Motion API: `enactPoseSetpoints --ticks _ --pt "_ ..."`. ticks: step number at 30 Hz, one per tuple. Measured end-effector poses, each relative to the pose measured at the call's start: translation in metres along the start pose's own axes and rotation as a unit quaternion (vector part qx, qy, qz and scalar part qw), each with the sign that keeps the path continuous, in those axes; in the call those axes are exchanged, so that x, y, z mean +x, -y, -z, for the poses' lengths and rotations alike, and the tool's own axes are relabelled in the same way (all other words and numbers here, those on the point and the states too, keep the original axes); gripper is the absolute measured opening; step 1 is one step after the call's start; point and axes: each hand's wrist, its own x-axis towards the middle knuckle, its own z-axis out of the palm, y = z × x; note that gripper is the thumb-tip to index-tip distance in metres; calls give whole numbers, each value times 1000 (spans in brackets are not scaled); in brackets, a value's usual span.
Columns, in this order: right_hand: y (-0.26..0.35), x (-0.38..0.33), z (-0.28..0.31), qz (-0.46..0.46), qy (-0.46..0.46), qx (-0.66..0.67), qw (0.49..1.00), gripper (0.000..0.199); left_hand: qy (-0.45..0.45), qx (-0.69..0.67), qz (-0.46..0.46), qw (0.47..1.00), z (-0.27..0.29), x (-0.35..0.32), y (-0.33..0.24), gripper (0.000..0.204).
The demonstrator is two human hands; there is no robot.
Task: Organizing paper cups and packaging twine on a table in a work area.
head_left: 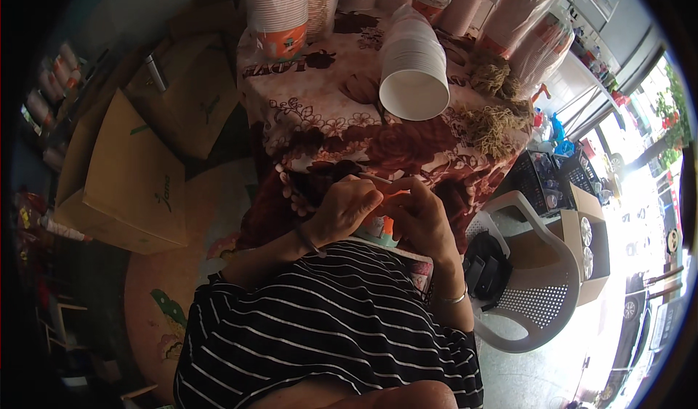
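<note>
Both hands are working close together just in front of the person's chest, fingertips nearly meeting. Her left hand [342, 209] is curled shut around the rim of a paper cup [382, 229], whose pale green and orange side is peeking out below the knuckles; the right hand [422, 213] is pinching the same cup from the other side, seemingly steadying it so that the fingers can work at its edge. A thin pale stick [376, 179] is poking out just above the two hands, though I cannot tell which hand is gripping it. The cup is being held up off the bench, near the body, probably so that the fine work stays in easy sight.

Ahead, the bench [313, 111] is wearing a flowered brown and cream cloth. A stack of white cups [413, 63] is lying on its side there, mouth toward her, within reach. Tall wrapped stacks of printed cups [276, 9] are standing along the far edge. Tufts of tan string [494, 122] are sitting at the right corner. Cardboard boxes [138, 169] are leaning to the left, and a white plastic chair [538, 278] is standing to the right.
</note>
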Motion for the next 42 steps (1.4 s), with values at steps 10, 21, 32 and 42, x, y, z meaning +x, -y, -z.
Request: enactPoseSetpoints --ticks 10,21,32,42 --pt "-29 12 0 15 55 59 997 32 -28 48 25 998 -4 -2 -4 12" --pt "11 59 27 232 -80 -162 956 18 -53 -21 75 996 12 -6 22 24" --pt "150 77 8 477 -123 -264 829 15 -10 -18 132 991 13 -22 21 28" --pt "203 28 -11 544 -60 -310 778 18 18 13 138 990 24 -29 14 29"
